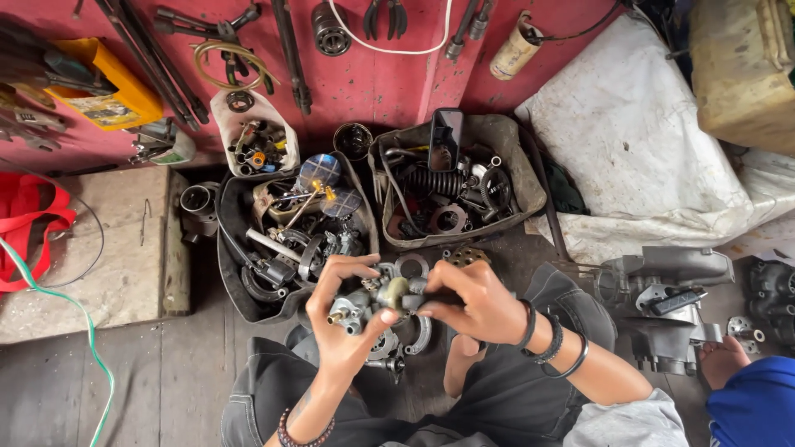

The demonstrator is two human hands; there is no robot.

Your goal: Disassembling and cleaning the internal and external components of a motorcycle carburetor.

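Note:
A small metal carburetor-like part [383,296] with a brass nipple and a greenish knob sits between both hands. My left hand [339,319] grips its left side, thumb over the top. From the right, my right hand [474,300] pinches the part's right end with its fingers closed. Black bands ring my right wrist and a beaded bracelet rings the left. Under the hands, on the floor between my knees, lie more metal parts and rings [397,343].
Two black tubs of engine parts [286,240] [454,194] stand just beyond the hands, with a white cut jug of small parts [252,132] behind. Tools hang on the red wall [364,74]. An engine casing [667,306] and another person's blue sleeve [754,406] are at right.

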